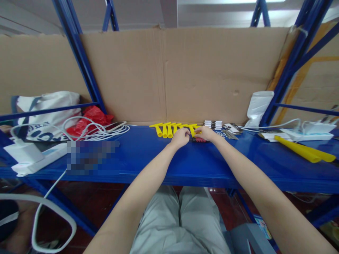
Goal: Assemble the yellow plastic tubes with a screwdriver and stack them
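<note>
My right hand (205,133) has its fingers pinched on the end of a yellow T-shaped plastic piece (192,131) with a hollow handle. Close to that piece's left side, my left hand (181,137) is curled, its fingertips together; whatever they hold is too small to make out. Several more yellow T-shaped pieces (164,131) lie in a row beyond and to the left of my left hand. Under my right hand, partly covered, is a small red and black object (199,140). Stacked white and black packets (213,125) and small metal strips (230,134) lie behind and right of it.
The blue shelf top (137,158) is backed by cardboard (212,74). At left are coiled white cable (106,132), a red plastic bag (96,118), a cloth bag (53,113) and a power strip (45,160). At right are yellow tubes (302,150) and a white pouch (259,107).
</note>
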A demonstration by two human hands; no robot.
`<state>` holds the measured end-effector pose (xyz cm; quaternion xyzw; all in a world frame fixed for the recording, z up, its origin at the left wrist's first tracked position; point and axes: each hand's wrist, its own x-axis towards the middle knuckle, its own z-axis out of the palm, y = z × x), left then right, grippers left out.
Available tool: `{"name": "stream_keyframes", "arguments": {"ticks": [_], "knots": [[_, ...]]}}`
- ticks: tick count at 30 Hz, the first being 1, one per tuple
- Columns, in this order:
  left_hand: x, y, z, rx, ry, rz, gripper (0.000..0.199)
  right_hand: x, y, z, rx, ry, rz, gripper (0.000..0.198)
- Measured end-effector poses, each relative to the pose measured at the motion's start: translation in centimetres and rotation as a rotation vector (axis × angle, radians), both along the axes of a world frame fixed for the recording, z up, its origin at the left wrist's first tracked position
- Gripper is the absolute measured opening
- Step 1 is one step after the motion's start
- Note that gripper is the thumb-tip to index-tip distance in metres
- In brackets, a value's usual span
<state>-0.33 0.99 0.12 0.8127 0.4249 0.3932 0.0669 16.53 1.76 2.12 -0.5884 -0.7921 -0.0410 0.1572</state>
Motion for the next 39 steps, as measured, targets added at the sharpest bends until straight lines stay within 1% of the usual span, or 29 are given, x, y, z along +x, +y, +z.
{"name": "stream_keyframes", "arguments": {"ticks": [9,15,19,22,26,32,39], "knots": [[0.0,0.0,0.1,0.012,0.062,0.020,0.027,-0.8,-0.3,0.4,-0.038,-0.044,-0.052,0.031],[0.0,0.0,0.0,-0.006,-0.009,-0.005,0.025,-0.8,-0.3,0.4,-0.023,-0.047,-0.053,0.029],[0.0,0.1,-0.1,-0.002,0.011,-0.001,0.026,-0.8,-0.3,0.2,-0.023,-0.033,-0.070,0.029],[0.0,0.0,0.0,0.019,0.040,0.006,0.026,-0.8,-0.4,0.0,-0.003,-0.042,-0.052,0.029],[0.0,-0.1,0.0,0.029,0.057,0.004,0.026,-0.8,-0.9,-0.2,0.031,-0.076,-0.065,0.030],[0.0,-0.1,0.0,0.029,0.064,0.004,0.027,-1.5,-2.0,-0.1,0.108,-0.103,-0.121,0.038],[0.0,-0.3,0.2,0.038,0.117,0.013,0.029,-1.6,-1.5,-0.6,0.171,-0.091,-0.209,0.042]]}}
